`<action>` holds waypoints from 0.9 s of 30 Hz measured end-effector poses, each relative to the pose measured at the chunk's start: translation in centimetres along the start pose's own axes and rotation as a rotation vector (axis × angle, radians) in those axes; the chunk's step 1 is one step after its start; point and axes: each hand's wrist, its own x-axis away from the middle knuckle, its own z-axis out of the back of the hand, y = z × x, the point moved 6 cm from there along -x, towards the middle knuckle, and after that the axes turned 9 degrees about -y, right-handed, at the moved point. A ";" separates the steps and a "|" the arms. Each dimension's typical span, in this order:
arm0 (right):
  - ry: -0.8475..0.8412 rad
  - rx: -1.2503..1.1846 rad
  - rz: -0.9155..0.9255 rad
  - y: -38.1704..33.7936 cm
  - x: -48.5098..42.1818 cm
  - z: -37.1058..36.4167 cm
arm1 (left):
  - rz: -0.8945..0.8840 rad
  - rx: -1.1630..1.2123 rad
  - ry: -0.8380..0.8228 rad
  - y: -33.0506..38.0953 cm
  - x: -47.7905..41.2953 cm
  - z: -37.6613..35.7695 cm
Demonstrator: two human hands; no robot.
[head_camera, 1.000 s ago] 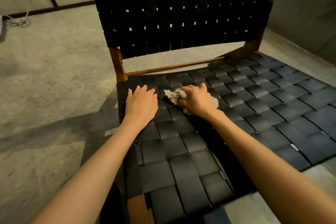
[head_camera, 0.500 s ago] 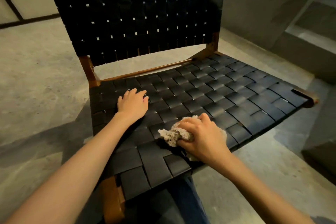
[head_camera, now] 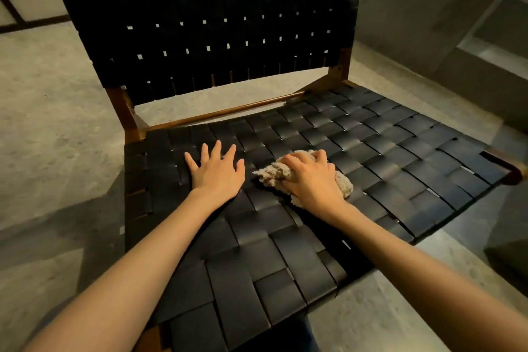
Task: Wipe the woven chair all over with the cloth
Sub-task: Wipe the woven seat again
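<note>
A low chair fills the view, with a black woven seat [head_camera: 385,157], a black woven backrest [head_camera: 211,20] and a brown wooden frame [head_camera: 125,111]. My left hand [head_camera: 217,170] lies flat on the left part of the seat, fingers spread. My right hand [head_camera: 311,180] grips a bunched beige cloth [head_camera: 271,173] and presses it onto the middle of the seat. The cloth sticks out to the left of the fingers and behind the palm at the right.
Grey concrete floor [head_camera: 51,123] surrounds the chair. A grey wall and a raised step [head_camera: 485,60] stand to the right. The seat's front right wooden corner [head_camera: 517,170] juts toward the step. A dark baseboard [head_camera: 34,23] runs at the far left.
My right hand has slid the cloth from near the seat's front edge back toward the middle, closer to my left hand. The left hand stays flat, its fingers now spread wider.
</note>
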 end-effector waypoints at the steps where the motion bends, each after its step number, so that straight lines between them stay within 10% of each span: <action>1: 0.005 -0.001 0.009 -0.1 -1.4 -0.2 | -0.003 -0.005 0.020 0.0 0.0 -0.1; 14: 0.066 0.012 0.075 -1.9 -19.5 -3.2 | -0.022 -0.038 0.122 -0.1 -0.3 -0.8; 27: 0.026 -0.096 -0.025 0.9 -18.3 -2.0 | -0.008 -0.017 0.129 -0.5 -0.6 -1.1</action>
